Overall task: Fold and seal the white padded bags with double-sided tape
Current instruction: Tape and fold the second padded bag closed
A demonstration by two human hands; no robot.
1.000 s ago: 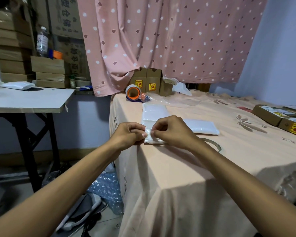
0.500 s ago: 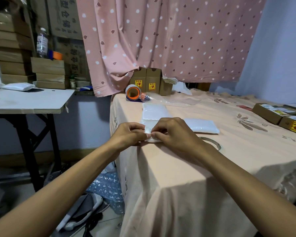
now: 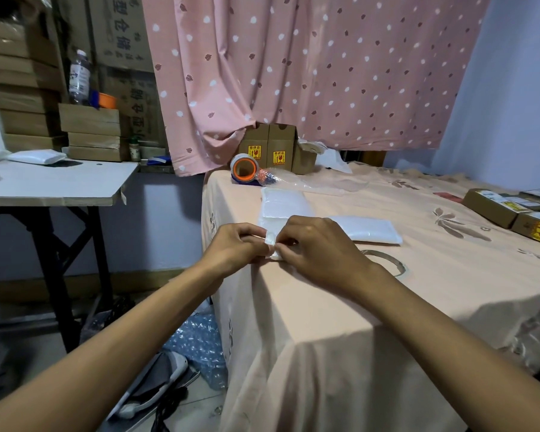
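Both hands, left hand (image 3: 236, 244) and right hand (image 3: 317, 247), pinch together on a small white strip (image 3: 270, 239) at my padded bag's (image 3: 282, 205) near edge on the table (image 3: 418, 275); sealing seems underway, second bag (image 3: 367, 229) beside it apparently untouched.

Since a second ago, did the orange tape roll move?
No. The orange tape roll sits by the small cardboard boxes at the table's far corner, same as before.
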